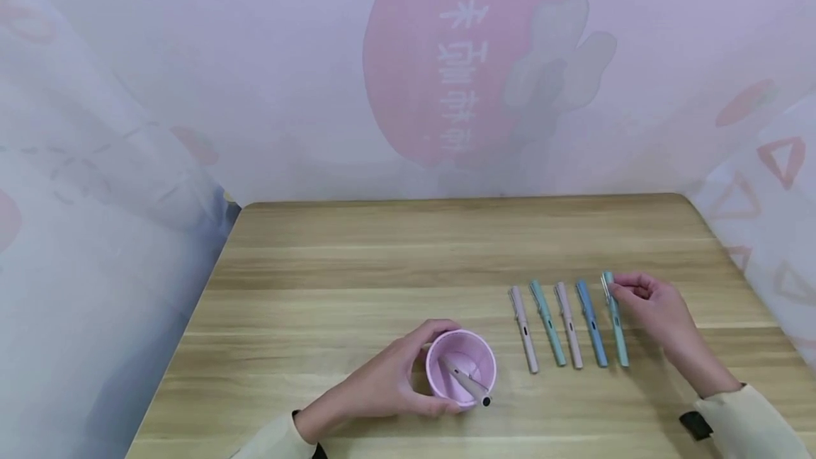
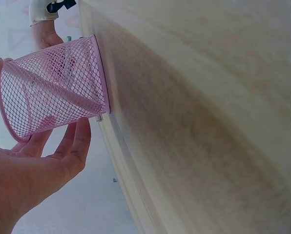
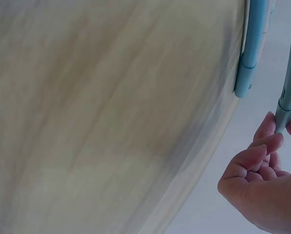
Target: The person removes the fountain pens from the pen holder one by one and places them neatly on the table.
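A pink mesh cup (image 1: 460, 367) stands on the wooden table (image 1: 382, 268) near its front edge. One pale pen (image 1: 468, 382) leans inside it. My left hand (image 1: 417, 368) grips the cup's left side, fingers (image 2: 70, 146) curled round the mesh (image 2: 52, 87). To the right lie several pens side by side: pink (image 1: 523, 329), green (image 1: 547, 322), pink (image 1: 568, 324), blue (image 1: 591, 322) and teal (image 1: 616, 324). My right hand (image 1: 617, 290) pinches the far end of the teal pen (image 3: 288, 78) between thumb and fingers (image 3: 268, 130), beside the blue pen (image 3: 253, 44).
Pale printed curtains close in the table at the back and on both sides. The far half of the tabletop (image 1: 459, 232) shows bare wood. My right sleeve (image 1: 746, 423) lies over the front right corner.
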